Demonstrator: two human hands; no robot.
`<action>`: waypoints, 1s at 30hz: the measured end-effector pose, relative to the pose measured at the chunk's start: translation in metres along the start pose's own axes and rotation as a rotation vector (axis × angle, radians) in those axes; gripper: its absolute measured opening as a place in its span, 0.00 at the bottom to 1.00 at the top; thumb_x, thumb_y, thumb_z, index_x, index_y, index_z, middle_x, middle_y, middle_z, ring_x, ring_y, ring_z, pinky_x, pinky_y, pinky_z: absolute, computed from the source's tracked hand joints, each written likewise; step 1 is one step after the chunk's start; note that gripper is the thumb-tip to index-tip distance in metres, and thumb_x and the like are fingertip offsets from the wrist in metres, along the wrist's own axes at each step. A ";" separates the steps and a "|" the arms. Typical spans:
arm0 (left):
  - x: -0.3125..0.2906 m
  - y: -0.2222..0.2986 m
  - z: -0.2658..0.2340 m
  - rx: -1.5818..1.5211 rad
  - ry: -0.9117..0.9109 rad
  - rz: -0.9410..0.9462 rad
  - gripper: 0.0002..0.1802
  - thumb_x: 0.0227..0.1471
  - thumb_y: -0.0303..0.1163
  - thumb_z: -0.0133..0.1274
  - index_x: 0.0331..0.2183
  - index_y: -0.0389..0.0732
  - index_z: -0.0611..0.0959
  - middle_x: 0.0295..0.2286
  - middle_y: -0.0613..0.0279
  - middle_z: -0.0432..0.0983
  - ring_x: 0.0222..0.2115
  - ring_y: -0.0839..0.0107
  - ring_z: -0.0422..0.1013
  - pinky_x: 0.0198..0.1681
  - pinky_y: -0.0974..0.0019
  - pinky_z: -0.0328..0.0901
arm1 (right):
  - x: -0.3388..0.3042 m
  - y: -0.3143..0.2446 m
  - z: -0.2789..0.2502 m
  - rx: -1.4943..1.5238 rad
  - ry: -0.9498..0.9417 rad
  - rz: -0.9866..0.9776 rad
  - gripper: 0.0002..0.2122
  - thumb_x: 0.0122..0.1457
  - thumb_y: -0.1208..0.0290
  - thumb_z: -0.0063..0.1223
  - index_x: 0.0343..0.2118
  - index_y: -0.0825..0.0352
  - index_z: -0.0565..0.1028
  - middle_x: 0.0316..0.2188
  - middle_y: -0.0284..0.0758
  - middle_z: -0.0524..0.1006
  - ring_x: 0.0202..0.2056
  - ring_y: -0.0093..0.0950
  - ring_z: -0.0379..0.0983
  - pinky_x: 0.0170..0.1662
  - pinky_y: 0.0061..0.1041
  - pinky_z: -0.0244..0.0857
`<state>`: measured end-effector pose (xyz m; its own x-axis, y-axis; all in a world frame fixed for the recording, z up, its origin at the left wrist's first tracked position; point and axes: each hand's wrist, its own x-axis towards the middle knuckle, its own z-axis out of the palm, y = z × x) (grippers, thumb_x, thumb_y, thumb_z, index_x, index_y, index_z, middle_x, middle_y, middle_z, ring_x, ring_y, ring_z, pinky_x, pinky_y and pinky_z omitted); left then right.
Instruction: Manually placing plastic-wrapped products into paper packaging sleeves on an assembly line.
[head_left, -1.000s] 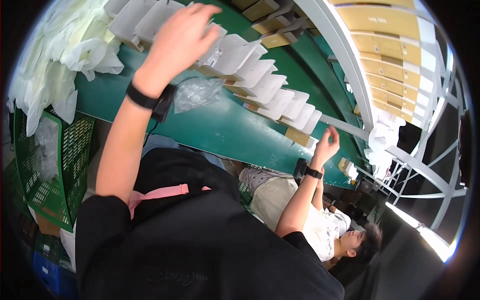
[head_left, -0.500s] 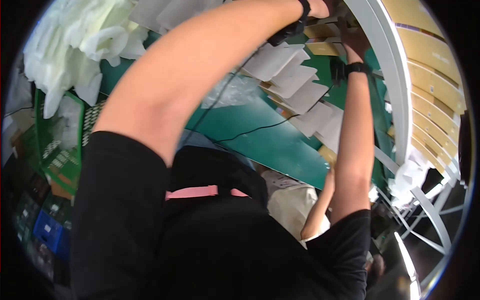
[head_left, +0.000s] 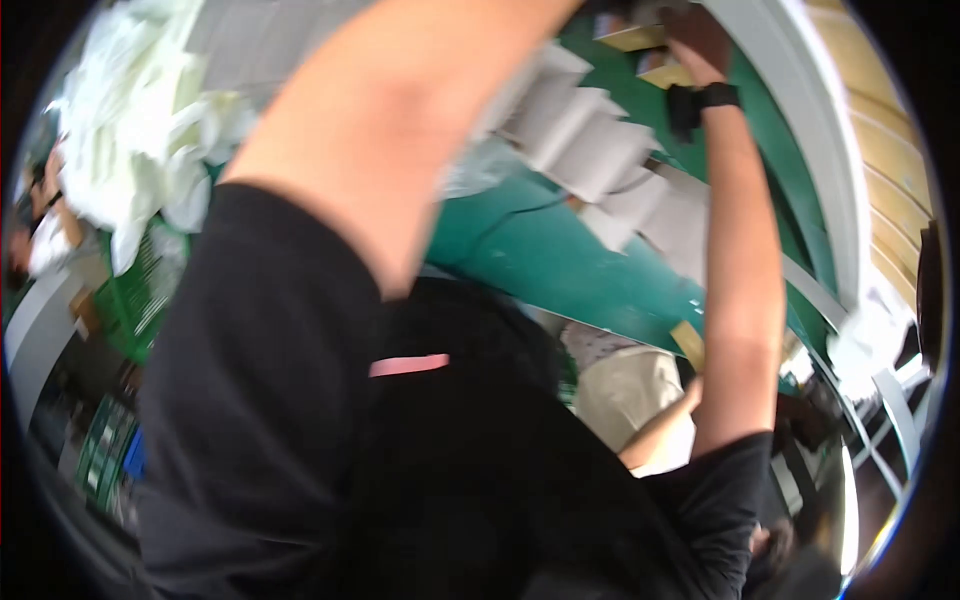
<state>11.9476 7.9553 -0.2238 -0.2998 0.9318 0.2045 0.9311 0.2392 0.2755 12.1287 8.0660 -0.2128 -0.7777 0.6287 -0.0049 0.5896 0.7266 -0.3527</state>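
Observation:
My left forearm (head_left: 400, 100) stretches up past the top edge, so my left hand is out of view. My right hand (head_left: 702, 45) is far up at the top right, dark in shadow, with a black strap and a small black device (head_left: 686, 112) at its wrist. Beside its fingers stand small yellow-sided boxes (head_left: 632, 38), and another yellow box (head_left: 660, 70) touches or nearly touches the hand. Shade and blur hide how the fingers lie. White-grey cartons or flaps (head_left: 600, 155) stand in an overlapping row on the green table (head_left: 540, 250) between my arms.
A white curved frame (head_left: 800, 100) borders the table, with a row of yellowish cartons (head_left: 880, 130) beyond it. Pale plastic bags (head_left: 140, 120) hang at the upper left above a green crate (head_left: 145, 290). Across the table's near edge a co-worker's forearm (head_left: 665, 435) shows.
My left hand has gone out past the top edge. My right arm has shifted slightly right in the picture. The whole view has swung, and a person now shows at the far left.

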 end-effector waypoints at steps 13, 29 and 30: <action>-0.111 -0.020 -0.134 0.053 0.055 0.292 0.17 0.51 0.36 0.57 0.44 0.44 0.83 0.31 0.45 0.81 0.35 0.48 0.79 0.37 0.50 0.73 | -0.166 -0.045 -0.132 -0.705 0.066 -0.636 0.06 0.52 0.72 0.61 0.34 0.60 0.79 0.33 0.32 0.80 0.51 0.37 0.76 0.53 0.34 0.72; -0.234 -0.037 -0.221 0.077 0.237 0.529 0.36 0.48 0.14 0.47 0.58 0.52 0.77 0.51 0.58 0.78 0.51 0.56 0.74 0.53 0.57 0.72 | -0.292 -0.166 -0.183 -0.650 0.077 -0.691 0.13 0.42 0.77 0.62 0.34 0.65 0.77 0.42 0.33 0.80 0.60 0.38 0.68 0.63 0.38 0.65; -0.237 -0.037 -0.231 0.090 0.231 0.552 0.36 0.48 0.14 0.47 0.58 0.52 0.77 0.51 0.58 0.78 0.51 0.56 0.74 0.53 0.57 0.72 | -0.299 -0.171 -0.187 -0.644 0.114 -0.682 0.10 0.44 0.76 0.60 0.32 0.66 0.77 0.39 0.33 0.80 0.60 0.37 0.69 0.63 0.37 0.65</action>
<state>11.9365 7.6622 -0.0658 0.2047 0.8438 0.4960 0.9729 -0.2313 -0.0081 12.3017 7.8057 0.0241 -0.9933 0.0102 0.1149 0.0489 0.9394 0.3394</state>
